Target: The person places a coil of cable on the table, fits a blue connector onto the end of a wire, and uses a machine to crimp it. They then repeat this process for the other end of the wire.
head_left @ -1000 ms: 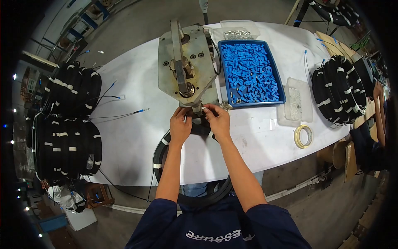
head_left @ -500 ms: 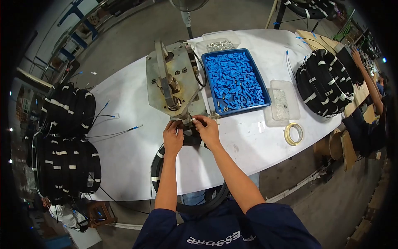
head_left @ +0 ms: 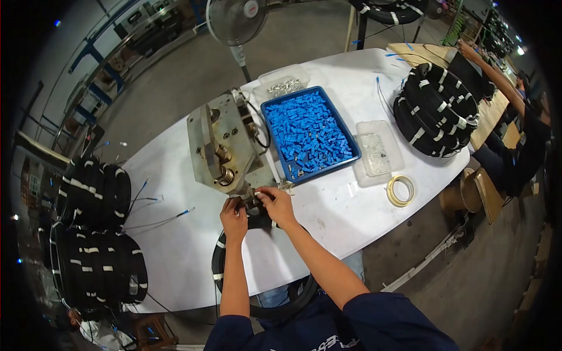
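At the near end of a metal press (head_left: 219,149), my left hand (head_left: 235,220) and my right hand (head_left: 277,206) work side by side. Thumb and fingers of my right hand pinch a small whitish piece, too small to name. The fingers of my left hand are bent together beside the press head, and what they hold is hidden. A black cable coil (head_left: 218,266) with white tape bands hangs over the near table edge below my forearms. Right of the press stands a blue tray (head_left: 357,153) filled with small blue plastic pieces.
Taped black cable coils stand at the left (head_left: 102,263) and right (head_left: 436,111). Clear plastic boxes (head_left: 377,155) hold small parts. A tape roll (head_left: 400,191) lies near the right edge. A fan (head_left: 237,23) stands behind the table (head_left: 328,216); another person's arm (head_left: 497,76) is far right.
The camera view has shifted, so the table sits lower and more of the fan shows. Both hands stay at the press's near end with little visible change in their grip.
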A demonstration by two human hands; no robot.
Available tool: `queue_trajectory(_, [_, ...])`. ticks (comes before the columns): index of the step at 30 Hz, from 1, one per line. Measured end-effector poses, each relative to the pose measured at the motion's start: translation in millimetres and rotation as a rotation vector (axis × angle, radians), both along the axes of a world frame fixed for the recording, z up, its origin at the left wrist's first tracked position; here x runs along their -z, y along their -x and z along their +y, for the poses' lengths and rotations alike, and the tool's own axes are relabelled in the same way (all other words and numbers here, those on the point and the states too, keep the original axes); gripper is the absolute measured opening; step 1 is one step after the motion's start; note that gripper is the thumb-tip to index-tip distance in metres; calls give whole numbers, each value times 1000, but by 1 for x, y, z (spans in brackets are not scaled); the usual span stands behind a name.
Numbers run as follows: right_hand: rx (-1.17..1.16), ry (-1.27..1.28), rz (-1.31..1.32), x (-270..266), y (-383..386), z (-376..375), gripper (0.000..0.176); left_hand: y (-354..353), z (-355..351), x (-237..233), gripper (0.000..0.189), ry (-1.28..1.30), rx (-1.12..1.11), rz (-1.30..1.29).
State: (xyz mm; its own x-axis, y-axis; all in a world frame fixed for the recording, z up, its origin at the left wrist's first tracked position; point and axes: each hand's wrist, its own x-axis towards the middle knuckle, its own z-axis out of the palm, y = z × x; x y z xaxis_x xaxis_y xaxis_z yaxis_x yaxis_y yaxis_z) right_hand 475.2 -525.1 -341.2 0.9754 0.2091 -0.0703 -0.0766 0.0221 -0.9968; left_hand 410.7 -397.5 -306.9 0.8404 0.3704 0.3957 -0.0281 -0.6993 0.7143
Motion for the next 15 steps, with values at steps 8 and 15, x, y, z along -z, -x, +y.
queue_trajectory(8, [16,21,-85,-6,4,-3,16,7,0,-4,14,93,46,104])
queue_trajectory(15, [-12,67,-165,-16,13,-11,10,8,14,-2,21,305,101,337])
